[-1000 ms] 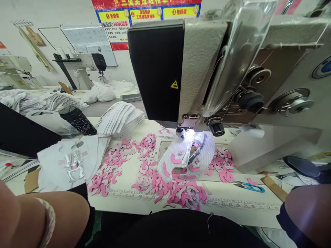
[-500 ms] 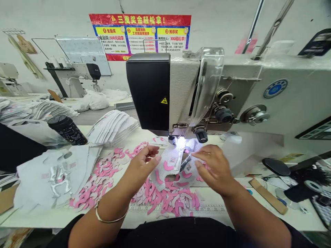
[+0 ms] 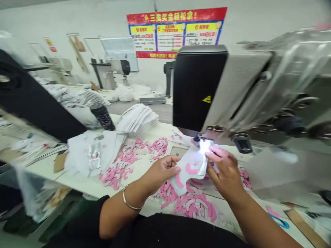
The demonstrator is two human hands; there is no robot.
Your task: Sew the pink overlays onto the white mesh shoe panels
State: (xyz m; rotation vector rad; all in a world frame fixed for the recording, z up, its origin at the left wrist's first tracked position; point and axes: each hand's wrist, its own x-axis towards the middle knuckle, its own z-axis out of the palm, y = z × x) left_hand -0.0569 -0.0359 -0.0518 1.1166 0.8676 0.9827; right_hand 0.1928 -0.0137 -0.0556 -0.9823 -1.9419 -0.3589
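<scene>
The left hand and right hand hold a white mesh panel between them. Its upper end sits at the presser foot of the sewing machine, under a glare of lamplight, and its lower end hangs out past the left hand toward the person. The left hand's grip is closed on the panel's left edge, with the thumb on top and the fingers curled beneath. The right hand's grip pinches the right edge close to the foot, fingertips bent over, though blur hides exactly how the fingers sit.

The right hand works just below the machine's black knob, with little room between them. The machine's head rises close above the panel, while a metal plate shows just left of it, beside the left hand.

Pink cut pieces lie heaped on the bench under both hands, and more spread to the left. Further left lies a white panel with silver trim, and behind it stands a stack of white panels near a dark bottle. Blue-handled scissors lie at the lower right, near the bench's edge, partly cut off by the frame.
</scene>
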